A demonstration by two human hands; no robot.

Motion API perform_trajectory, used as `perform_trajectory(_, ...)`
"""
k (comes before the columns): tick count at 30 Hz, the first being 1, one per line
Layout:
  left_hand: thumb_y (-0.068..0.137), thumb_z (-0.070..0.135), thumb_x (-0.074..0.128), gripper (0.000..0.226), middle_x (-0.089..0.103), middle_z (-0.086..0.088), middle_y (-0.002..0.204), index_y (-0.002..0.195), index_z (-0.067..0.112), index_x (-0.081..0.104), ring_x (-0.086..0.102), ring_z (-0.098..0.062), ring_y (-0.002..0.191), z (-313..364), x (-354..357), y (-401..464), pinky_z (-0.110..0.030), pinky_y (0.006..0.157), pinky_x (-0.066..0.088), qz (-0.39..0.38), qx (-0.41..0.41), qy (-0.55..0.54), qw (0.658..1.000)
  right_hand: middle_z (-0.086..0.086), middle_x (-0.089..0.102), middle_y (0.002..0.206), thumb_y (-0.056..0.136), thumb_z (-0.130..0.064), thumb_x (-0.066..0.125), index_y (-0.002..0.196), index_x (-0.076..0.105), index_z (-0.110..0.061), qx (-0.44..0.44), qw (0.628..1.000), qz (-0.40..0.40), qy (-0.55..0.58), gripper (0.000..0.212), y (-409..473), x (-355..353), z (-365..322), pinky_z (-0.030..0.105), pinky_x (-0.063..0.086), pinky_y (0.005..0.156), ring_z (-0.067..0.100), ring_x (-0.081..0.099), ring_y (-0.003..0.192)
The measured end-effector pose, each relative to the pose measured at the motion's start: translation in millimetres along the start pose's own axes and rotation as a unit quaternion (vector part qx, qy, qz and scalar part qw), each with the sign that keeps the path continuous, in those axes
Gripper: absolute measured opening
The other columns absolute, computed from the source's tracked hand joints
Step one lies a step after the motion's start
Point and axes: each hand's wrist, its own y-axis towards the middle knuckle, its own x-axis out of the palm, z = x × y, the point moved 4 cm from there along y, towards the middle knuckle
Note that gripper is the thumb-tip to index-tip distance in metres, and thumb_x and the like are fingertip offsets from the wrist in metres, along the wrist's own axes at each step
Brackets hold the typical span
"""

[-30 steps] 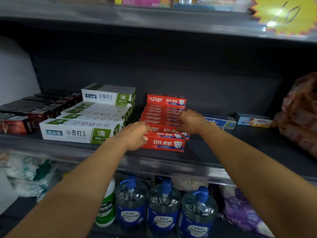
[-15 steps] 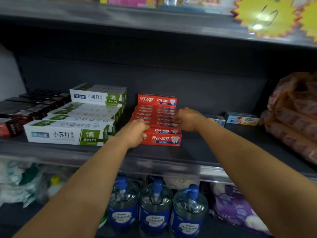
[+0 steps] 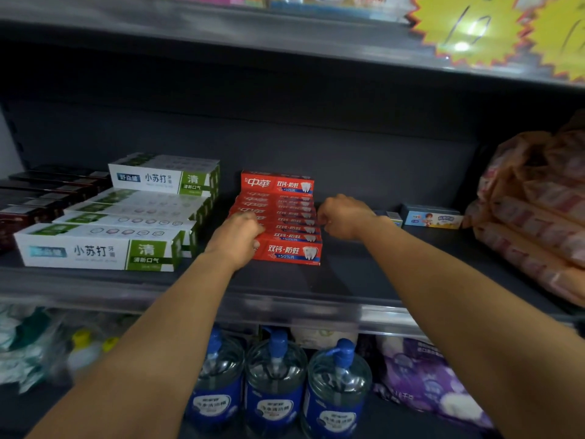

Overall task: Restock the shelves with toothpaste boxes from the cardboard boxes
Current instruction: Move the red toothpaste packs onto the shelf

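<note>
— On the dark grey metal shelf, what sits at the middle?

— A stepped row of flat red cardboard toothpaste boxes, laid lengthwise one behind another, the rearmost raised highest against the back panel.

— And the hands?

— Left hand is at the row's left end, fingers curled against the front boxes. Right hand is at the row's right end, fingers curled in toward the box ends. Whether either truly pinches a box or only presses it, I cannot tell; the fingertips are hidden.

— Left of the red row?

— Long white-and-green toothpaste cartons, stacked, and beyond them dark maroon boxes.

— Right of it?

— A small blue carton, then a bulky orange plastic-wrapped bundle.

— Below the red row?

— Three clear water jugs with blue pump caps.
</note>
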Motion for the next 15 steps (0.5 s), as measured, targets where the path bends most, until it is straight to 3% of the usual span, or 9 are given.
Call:
perform_trajectory(9,0.091,0.013,0.060,0.038,0.052,-0.007,0.128,0.129,0.011,0.059,0.049,-0.026,0.119,21.4,-27.4,-37.3,-0.043,0.100,0.045,-0.012,-0.013,0.002,1.000,0.007,0.060,0.124,0.091,-0.020,0.061,0.121,0.059,-0.016,-0.001,1.000,0.002,0.008,0.031,-46.1,-18.7,-15.0,0.038,0.047,0.089,0.029,0.058,0.111)
perform_trajectory(15,0.090,0.013,0.058,0.029,0.058,-0.009,0.123,0.118,0.016,0.064,0.056,-0.029,0.109,52.6,-56.0,-101.7,-0.040,0.090,0.050,-0.060,-0.028,0.013,0.998,0.009,0.063,0.115,0.087,-0.015,0.059,0.108,0.067,-0.017,-0.015,0.999,0.009,0.037,0.023,-115.6,-23.7,-39.0,0.039,0.049,0.084,0.032,0.060,0.101)
